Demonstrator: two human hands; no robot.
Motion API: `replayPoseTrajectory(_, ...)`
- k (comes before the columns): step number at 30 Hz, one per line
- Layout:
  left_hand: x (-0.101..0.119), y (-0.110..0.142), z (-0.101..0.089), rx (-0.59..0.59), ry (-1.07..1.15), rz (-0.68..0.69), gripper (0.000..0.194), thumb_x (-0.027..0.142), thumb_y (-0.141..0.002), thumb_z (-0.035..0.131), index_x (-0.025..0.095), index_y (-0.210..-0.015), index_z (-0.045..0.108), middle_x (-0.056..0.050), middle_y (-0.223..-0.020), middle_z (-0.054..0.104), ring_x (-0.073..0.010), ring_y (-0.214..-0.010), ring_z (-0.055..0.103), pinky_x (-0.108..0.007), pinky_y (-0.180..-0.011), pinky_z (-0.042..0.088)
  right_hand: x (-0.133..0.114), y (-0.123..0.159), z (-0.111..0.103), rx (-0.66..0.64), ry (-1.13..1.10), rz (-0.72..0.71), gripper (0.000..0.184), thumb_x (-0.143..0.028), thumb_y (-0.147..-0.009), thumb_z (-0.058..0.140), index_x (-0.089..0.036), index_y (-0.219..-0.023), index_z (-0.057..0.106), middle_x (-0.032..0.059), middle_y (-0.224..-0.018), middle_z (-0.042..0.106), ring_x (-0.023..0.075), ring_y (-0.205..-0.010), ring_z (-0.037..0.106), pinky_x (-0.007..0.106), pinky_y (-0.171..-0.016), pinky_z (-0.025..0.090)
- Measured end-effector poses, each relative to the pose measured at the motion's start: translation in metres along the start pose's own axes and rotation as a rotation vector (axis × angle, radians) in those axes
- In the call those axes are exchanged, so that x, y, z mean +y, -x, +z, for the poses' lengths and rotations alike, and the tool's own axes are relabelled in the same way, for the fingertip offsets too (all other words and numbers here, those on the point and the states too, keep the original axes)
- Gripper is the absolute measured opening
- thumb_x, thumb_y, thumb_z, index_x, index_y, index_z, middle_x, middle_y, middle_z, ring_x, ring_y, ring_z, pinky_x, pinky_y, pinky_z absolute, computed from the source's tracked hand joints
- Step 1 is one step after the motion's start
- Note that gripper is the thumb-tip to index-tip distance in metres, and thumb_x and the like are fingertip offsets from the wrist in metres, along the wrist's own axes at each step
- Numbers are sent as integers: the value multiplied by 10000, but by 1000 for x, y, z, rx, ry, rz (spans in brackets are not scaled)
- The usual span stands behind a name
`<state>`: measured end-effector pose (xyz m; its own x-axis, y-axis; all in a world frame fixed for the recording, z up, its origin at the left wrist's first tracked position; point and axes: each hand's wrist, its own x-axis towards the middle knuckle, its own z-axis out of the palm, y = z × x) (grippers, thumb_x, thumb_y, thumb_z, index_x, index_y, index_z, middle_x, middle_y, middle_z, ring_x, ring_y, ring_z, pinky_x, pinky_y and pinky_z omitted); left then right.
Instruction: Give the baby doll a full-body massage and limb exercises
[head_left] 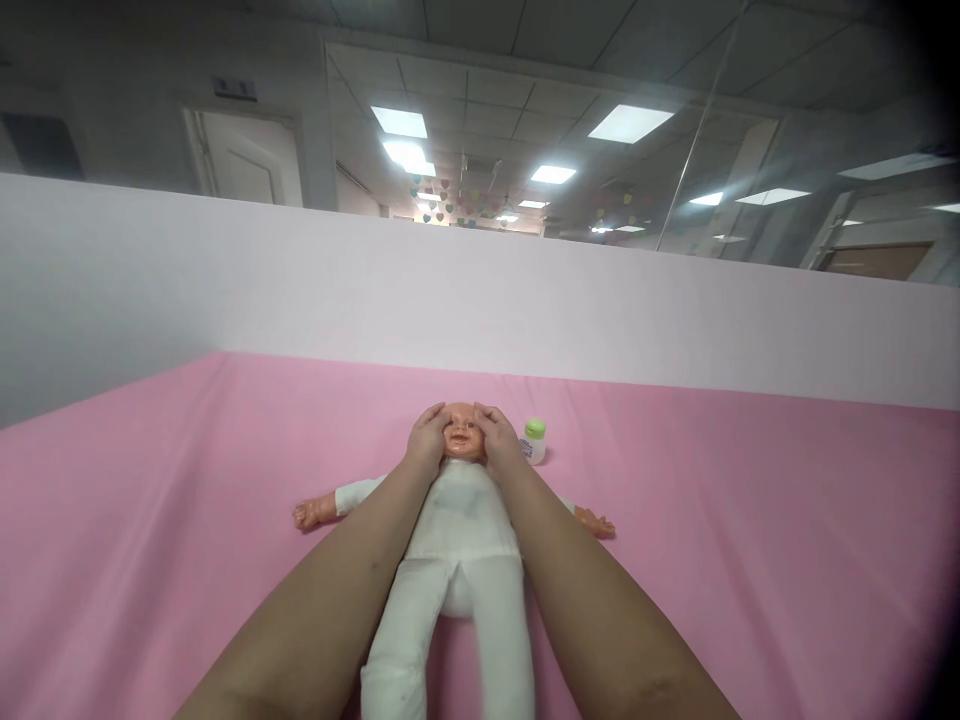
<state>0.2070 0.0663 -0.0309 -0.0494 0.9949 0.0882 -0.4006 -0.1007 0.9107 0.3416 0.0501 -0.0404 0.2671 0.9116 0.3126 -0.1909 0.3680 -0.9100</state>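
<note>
A baby doll (463,515) with a white cloth body lies on its back, its feet end towards me and its arms spread out to the sides. My left hand (428,440) cups the left side of the doll's head, thumb by the brow. On the opposite side my right hand (498,438) holds the head in the same way, thumb close to the eye. The doll's face shows between both hands, while their other fingers are partly hidden around the head. Just right of my right hand stands a small clear bottle (534,448) with a green cap.
A pink sheet (712,520) with soft creases covers the surface under the doll. Behind it runs a low white wall (480,300), topped by a glass panel. Through the glass, ceiling lights and a white door (251,158) are visible.
</note>
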Motion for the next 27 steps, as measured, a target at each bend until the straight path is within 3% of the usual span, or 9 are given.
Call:
replayPoseTrajectory(5,4,7,-4,-50,-105,26,543,366,-840,704,193,-1346,619,-143,-1199,730,-282,-1028,732,-441,-900,598,1,7,-4,-49,75,28,490,-461,-829,618,-239,-1262,665,70,-1198,751,247,-1063,714,415,-898,587)
replayPoseTrajectory(9,15,23,-12,-31,-340,175,385,434,-889,668,187,-1176,734,-137,-1230,725,-327,-1245,623,-485,-1121,442,-7,21,-7,39,305,-41,471,-492,-905,537,-211,-1265,652,110,-1284,703,284,-1248,615,467,-1088,468)
replayPoseTrajectory(12,25,40,-24,-73,-525,290,346,482,-862,708,233,-1090,786,-98,-1274,720,-335,-1330,551,-459,-1207,315,-17,36,-17,27,479,-86,447,-530,-932,524,-207,-1195,686,129,-1219,721,326,-1248,601,516,-1133,400)
replayPoseTrajectory(16,30,55,-34,-133,-703,341,582,502,-800,776,244,-1317,703,-94,-1390,668,-336,-1326,565,-431,-1159,372,-28,47,-28,-112,596,-106,508,-587,-927,575,-250,-1297,667,91,-1268,721,288,-1204,649,443,-1084,464)
replayPoseTrajectory(19,27,55,-33,-131,-785,331,706,487,-791,788,217,-1422,623,-121,-1415,648,-358,-1305,585,-443,-1100,428,-30,48,-26,-164,640,-100,655,-612,-859,685,-263,-1405,589,84,-1304,710,265,-1141,691,407,-1017,520)
replayPoseTrajectory(22,22,49,-32,-119,-823,322,722,469,-814,771,215,-1463,582,-123,-1405,656,-363,-1277,608,-458,-1071,455,-27,46,-22,-142,664,-93,778,-629,-785,764,-243,-1426,552,100,-1256,730,265,-1071,721,403,-947,560)
replayPoseTrajectory(27,17,40,-33,-136,-805,313,693,463,-822,778,255,-1456,591,-76,-1354,697,-322,-1243,645,-418,-1055,491,-23,41,-21,-57,661,-108,795,-614,-695,845,-236,-1354,611,98,-1167,763,277,-1076,724,409,-963,562)
